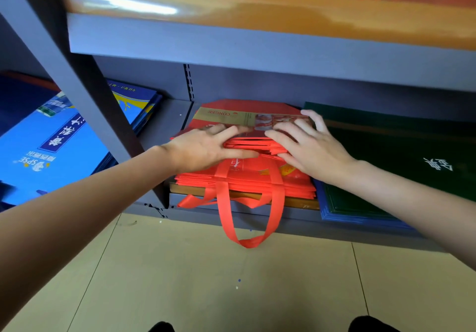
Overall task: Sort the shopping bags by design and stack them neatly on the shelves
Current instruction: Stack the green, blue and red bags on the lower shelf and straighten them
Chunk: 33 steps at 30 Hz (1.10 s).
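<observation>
Head view, stock on the low shelf, listed by bulk.

1. Grey metal shelving (257, 48): upright post at left, an upper board above carrying orange stock that I cannot read.
2. Dark green bags (401, 151): flat pile at the right of the bottom shelf, white lettering on top, blue edges showing beneath.
3. Blue bags (51, 146): flat stacks left of the post, printed in white and yellow.
4. Red bags (247, 174): the pile in hand, at the middle of the bottom shelf between blue and green, lying on a brown board. Top bag shows a gold band. I judge these light, soft non-woven fabric, limp singly, slick enough for layers to slide; best taken by squeezing the whole bundle at its two side edges, not by the straps.
5. Red handle loop (247, 216): hangs over the shelf lip toward the tan floor (206, 280); would need tucking in.
6. Left hand (203, 149): fingers spread and nearly straight, pressing on the upper bundle, thumb along its front edge.
7. Right hand (309, 143): fingers splayed flat on top, pressing, gripping nothing.
</observation>
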Motion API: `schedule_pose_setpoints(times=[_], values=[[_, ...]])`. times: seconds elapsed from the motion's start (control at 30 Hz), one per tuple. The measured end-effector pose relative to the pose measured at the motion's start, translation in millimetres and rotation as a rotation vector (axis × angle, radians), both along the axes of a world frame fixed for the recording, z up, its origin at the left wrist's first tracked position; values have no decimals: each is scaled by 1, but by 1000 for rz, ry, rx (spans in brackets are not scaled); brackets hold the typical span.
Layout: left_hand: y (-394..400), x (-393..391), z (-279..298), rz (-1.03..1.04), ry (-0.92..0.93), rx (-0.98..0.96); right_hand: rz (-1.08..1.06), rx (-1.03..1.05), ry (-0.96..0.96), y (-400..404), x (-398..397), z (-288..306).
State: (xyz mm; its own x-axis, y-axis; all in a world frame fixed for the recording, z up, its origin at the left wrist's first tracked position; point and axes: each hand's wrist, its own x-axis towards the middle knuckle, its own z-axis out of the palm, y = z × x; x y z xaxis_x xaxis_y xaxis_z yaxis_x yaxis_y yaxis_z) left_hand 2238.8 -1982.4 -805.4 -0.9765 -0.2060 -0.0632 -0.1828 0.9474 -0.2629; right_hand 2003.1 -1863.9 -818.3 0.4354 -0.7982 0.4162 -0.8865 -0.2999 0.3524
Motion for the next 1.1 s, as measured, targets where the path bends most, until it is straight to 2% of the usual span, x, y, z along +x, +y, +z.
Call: schedule_pose_setpoints(times=[0.1, 0.17, 0.27, 0.37, 0.5, 0.67, 0.93, 1.07, 1.1], values=[[1, 0, 8, 41, -30, -26, 88, -18, -56, 4, 8, 5], [1, 1, 5, 68, -121, -69, 115, 29, -68, 9, 13, 3], [8, 3, -16, -20, -230, -79, 90, 201, -21, 20, 11, -14], [8, 6, -36, -94, -316, -12, 73, 379, 115, 31, 2, -33], [1, 2, -30, -89, -294, 47, -6, 415, 60, 26, -8, -32], [3, 0, -19, -54, -298, -26, -10, 401, 36, 19, -11, -21], [-5, -5, 12, 50, -171, -105, -70, 193, -11, 3, -13, 6], [-6, 2, -3, -26, 141, -27, -22, 99, 66, -4, -13, 21], [-5, 3, -7, -16, 157, -27, -9, 78, 92, -6, -14, 25]])
